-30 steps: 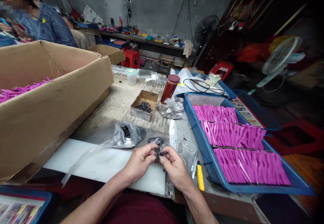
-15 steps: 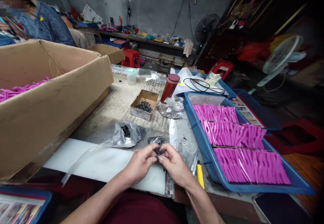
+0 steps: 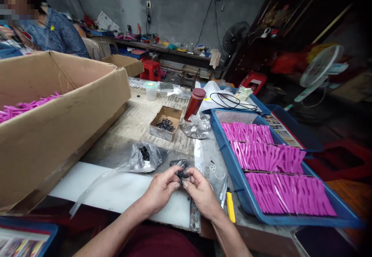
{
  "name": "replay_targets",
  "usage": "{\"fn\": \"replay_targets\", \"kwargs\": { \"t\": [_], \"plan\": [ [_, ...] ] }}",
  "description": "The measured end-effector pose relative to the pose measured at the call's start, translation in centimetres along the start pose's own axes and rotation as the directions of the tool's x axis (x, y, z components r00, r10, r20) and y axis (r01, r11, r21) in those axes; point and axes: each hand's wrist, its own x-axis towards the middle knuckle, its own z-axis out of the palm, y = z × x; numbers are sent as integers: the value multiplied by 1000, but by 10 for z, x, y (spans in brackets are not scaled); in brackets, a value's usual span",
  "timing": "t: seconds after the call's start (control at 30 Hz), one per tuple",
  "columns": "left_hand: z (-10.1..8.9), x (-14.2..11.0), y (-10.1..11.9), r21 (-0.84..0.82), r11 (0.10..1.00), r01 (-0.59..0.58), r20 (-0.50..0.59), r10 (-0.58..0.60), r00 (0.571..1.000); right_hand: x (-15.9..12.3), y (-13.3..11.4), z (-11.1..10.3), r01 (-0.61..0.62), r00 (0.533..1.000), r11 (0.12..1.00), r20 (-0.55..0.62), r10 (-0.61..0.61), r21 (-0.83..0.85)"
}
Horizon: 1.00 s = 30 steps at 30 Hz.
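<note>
My left hand (image 3: 161, 189) and my right hand (image 3: 200, 191) meet over the white board (image 3: 122, 189) at the table's near edge. Both pinch a small clear plastic bag of tiny black parts (image 3: 180, 167) between thumbs and fingertips. Left of it lies a larger clear bag with black parts (image 3: 145, 157). A small open cardboard box of black parts (image 3: 165, 123) sits further back. To my right a blue tray (image 3: 232, 164) holds rows of pink plastic pieces (image 3: 267, 156).
A big cardboard carton (image 3: 58, 110) with pink pieces fills the left. A red bottle (image 3: 194, 104), a crumpled bag (image 3: 197, 127), a lidded cup (image 3: 151, 89) and black cable (image 3: 229, 101) lie behind. A yellow-handled tool (image 3: 230, 206) lies by my right hand. Another person (image 3: 43, 28) sits far left.
My hands stay together on the small bag, fingers shifting slightly. The view has dropped a little.
</note>
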Motion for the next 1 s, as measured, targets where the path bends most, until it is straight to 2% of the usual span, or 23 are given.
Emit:
{"fn": "replay_targets", "kwargs": {
  "t": [0.27,0.53,0.6,0.67,0.73,0.83,0.9,1.0],
  "plan": [
    [-1,2,3,54,998,-28,-15,29,999,4,-2,1,33,999,999,12,-33,36],
    [-5,6,5,17,1000,-21,-15,21,1000,7,2,-1,47,999,997,8,-47,54],
    [-12,11,5,11,1000,-29,-36,29,999,7,3,-5,53,999,999,-3,-53,8],
    [-25,22,6,36,998,-43,-90,46,995,7,3,-10,58,997,989,-43,-64,-137],
    [-41,38,9,98,994,-48,-181,65,981,9,3,-14,62,991,927,-86,-101,-370],
    [-67,71,15,284,959,-19,-297,107,949,15,5,-17,114,980,733,-44,-193,-671],
    [-81,95,19,481,875,49,-359,146,922,21,8,-14,130,979,584,10,-203,-801],
    [-92,125,24,567,821,57,-351,178,919,29,11,-7,110,989,383,64,-131,-917]
  ]
}}
